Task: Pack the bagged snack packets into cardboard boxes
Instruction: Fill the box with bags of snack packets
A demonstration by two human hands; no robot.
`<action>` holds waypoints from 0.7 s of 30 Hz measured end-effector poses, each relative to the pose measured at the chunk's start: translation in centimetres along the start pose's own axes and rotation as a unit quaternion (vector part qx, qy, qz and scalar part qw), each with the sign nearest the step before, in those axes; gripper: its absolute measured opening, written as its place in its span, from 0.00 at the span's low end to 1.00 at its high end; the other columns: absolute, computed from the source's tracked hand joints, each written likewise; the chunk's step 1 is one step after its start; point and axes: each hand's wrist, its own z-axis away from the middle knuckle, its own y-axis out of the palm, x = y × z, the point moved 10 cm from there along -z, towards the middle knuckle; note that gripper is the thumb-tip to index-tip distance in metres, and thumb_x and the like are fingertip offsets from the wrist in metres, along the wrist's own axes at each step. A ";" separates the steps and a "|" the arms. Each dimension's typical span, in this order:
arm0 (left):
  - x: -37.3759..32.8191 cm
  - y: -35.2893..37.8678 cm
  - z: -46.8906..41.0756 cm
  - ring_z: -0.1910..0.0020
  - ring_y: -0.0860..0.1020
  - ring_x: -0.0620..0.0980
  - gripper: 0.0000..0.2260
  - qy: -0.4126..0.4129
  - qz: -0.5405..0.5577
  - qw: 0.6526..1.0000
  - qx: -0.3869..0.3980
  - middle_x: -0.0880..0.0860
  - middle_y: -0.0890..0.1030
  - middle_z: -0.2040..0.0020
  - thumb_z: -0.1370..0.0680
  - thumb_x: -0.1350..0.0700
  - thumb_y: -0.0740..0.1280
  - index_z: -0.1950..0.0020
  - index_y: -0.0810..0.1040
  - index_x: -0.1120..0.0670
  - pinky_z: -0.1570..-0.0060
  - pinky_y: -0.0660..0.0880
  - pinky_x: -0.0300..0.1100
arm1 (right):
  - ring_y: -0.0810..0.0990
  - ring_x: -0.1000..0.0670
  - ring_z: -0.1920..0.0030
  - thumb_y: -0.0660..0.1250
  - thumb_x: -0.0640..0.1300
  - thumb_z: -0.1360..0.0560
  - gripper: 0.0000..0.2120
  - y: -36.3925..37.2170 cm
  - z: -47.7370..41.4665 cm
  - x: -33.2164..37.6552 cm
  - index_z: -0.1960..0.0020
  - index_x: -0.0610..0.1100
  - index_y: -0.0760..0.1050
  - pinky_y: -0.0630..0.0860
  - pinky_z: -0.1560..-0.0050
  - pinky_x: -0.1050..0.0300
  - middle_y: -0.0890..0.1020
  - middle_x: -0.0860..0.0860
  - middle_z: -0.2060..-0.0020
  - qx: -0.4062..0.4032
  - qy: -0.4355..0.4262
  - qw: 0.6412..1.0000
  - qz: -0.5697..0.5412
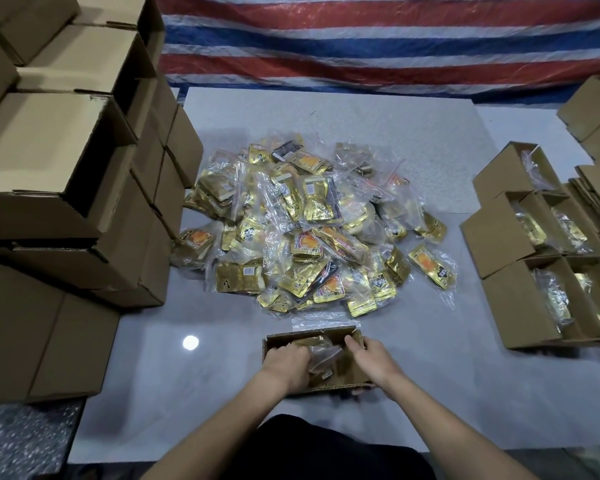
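Our left hand [286,363] grips a snack bag [323,358] in the near box [309,332], right hand [373,358] holding its wall; several right-side boxes [510,299] filled, big pile [309,230] unpacked.

Your open brown cardboard box [309,333] sits before you on the grey tabletop [413,375]; the heap of clear-bagged gold snack packets [309,230] lies behind it, stacked cardboard cartons [59,161] left, filled open boxes [506,292] right.

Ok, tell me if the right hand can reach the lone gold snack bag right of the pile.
Probably yes: that lone gold snack bag lies uncovered, only bare grey tabletop between it and the right hand.
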 end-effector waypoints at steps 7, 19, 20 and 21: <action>0.0 1.6 -1.0 0.32 0.71 0.57 0.20 0.035 0.030 0.995 0.094 0.54 0.73 0.30 0.20 0.41 0.58 0.33 0.73 0.50 0.37 0.68 0.50 | 0.84 0.45 0.51 0.71 0.58 0.25 0.18 0.0 -0.1 0.1 0.48 0.42 0.81 0.79 0.42 0.46 0.86 0.47 0.55 0.009 -0.008 1.000 -0.011; -2.7 0.7 -0.9 0.43 0.78 0.53 0.10 0.110 0.152 0.979 0.083 0.51 0.81 0.42 0.19 0.47 0.61 0.45 0.80 0.47 0.41 0.75 0.49 | 0.78 0.49 0.54 0.71 0.46 0.23 0.23 -1.1 -0.4 0.7 0.32 0.38 0.73 0.68 0.58 0.64 0.79 0.48 0.55 -0.020 -0.004 0.997 0.074; -2.7 -0.6 -0.9 0.46 0.80 0.52 0.09 0.116 0.194 0.972 0.058 0.50 0.83 0.47 0.19 0.48 0.61 0.47 0.81 0.47 0.44 0.76 0.49 | 0.77 0.49 0.53 0.70 0.45 0.22 0.20 -1.4 -0.5 0.7 0.33 0.38 0.74 0.67 0.57 0.63 0.78 0.47 0.55 -0.026 -0.006 0.996 0.081; -2.4 -2.2 -0.9 0.51 0.81 0.52 0.08 0.117 0.254 0.960 0.026 0.50 0.84 0.52 0.19 0.50 0.62 0.49 0.81 0.48 0.48 0.78 0.48 | 0.77 0.48 0.52 0.69 0.44 0.21 0.17 -1.6 -0.6 0.7 0.35 0.39 0.75 0.67 0.56 0.62 0.79 0.47 0.54 -0.031 -0.006 0.996 0.082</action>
